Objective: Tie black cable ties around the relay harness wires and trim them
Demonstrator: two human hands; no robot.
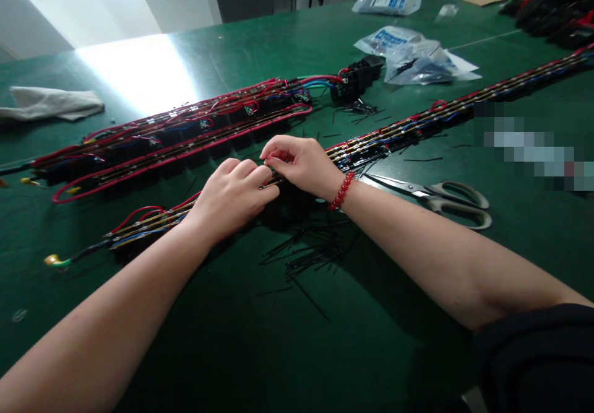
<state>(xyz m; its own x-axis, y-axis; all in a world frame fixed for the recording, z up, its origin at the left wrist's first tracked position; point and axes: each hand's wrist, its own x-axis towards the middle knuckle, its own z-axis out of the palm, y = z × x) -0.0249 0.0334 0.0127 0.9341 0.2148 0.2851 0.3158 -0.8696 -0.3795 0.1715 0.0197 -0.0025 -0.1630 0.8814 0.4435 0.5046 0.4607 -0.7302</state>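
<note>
A long black strip assembly (371,143), with brass-coloured rods and red and blue wires, runs diagonally across the table beneath both hands. My left hand (234,193) is closed over it, fingers curled around its middle stretch. Close beside it, my right hand (301,162), with a red bead bracelet (342,191) at the wrist, pinches thumb and forefinger together just above the strip. Whatever lies between those fingertips is too small to make out. Thin black offcuts that look like cable tie tails (315,255) are scattered on the near side. Scissors (436,199) lie right of my right wrist.
Behind lies a second wired assembly (185,131) with a black connector block (355,82). Clear plastic bags (413,57) rest farther back on the green table (208,339). A pale cloth (51,103) is at far left, dark red-black items (557,13) at far right.
</note>
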